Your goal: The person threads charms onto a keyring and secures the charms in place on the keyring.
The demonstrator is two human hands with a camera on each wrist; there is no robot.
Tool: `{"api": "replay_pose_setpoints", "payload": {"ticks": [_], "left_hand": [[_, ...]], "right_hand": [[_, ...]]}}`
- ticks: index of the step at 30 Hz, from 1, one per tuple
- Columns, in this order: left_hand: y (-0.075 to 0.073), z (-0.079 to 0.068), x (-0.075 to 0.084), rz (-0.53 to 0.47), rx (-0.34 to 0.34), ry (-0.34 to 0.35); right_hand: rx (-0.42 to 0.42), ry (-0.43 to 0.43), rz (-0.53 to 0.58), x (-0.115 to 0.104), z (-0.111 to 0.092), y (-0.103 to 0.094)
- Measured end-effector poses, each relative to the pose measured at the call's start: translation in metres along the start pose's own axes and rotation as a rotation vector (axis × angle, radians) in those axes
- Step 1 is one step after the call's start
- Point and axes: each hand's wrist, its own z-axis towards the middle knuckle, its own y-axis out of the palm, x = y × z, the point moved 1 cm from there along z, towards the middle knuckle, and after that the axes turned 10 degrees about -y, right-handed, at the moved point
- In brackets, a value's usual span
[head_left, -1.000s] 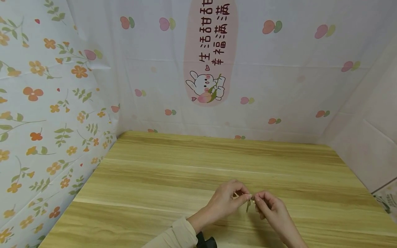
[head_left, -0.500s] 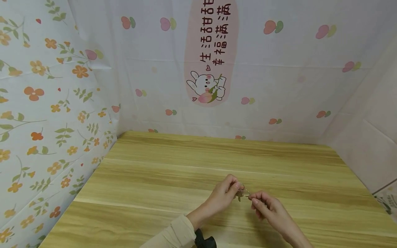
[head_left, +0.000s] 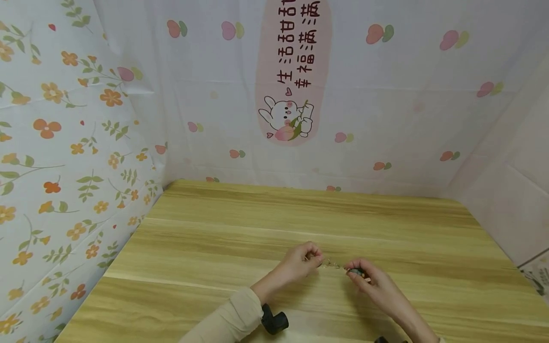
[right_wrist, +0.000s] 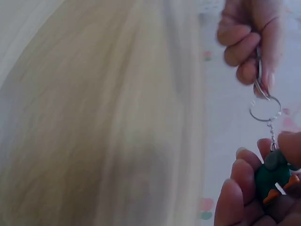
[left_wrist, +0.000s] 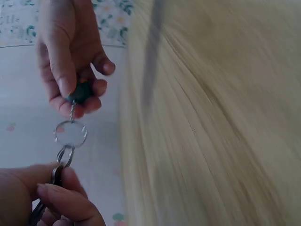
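Observation:
My left hand (head_left: 300,259) pinches metal keys (left_wrist: 56,175) between thumb and curled fingers. My right hand (head_left: 377,283) holds a small dark green keychain figure (right_wrist: 270,178) with orange feet, its fingers curled beneath it and the thumb against it. Between the hands a silver key ring (left_wrist: 86,133) is held in the air. A short chain (right_wrist: 272,133) joins this ring to the figure, and the keys' end links to its other side. Part of the keys is hidden in the left fingers.
Under the hands lies a wood-grain table (head_left: 214,224). A black angular device (head_left: 275,320) sits by the left wrist, and another dark piece (head_left: 381,340) shows near the right one. Printed cloth (head_left: 206,95) hangs behind and at the sides.
The hands have drawn apart, the left moving leftward, with the ring and chain stretched between them. The green figure now shows in the right hand, which earlier had its fingertips near the ring.

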Motion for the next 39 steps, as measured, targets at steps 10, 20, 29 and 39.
{"api": "replay_pose_setpoints", "payload": {"ticks": [10,20,29,39], "left_hand": [[-0.005,0.009,-0.014,0.331,0.040,0.023],[-0.005,0.008,-0.023,0.438,0.068,0.029],[-0.012,0.005,-0.025,0.421,0.066,0.018],[-0.019,0.000,-0.028,0.442,0.056,0.035]], "right_hand": [[-0.071,-0.210,-0.478,0.020,0.008,0.012],[-0.078,-0.319,-0.647,0.025,0.008,0.018],[-0.083,-0.332,-0.649,0.029,0.006,0.018],[-0.047,-0.300,-0.695,0.028,0.004,0.020]]}}
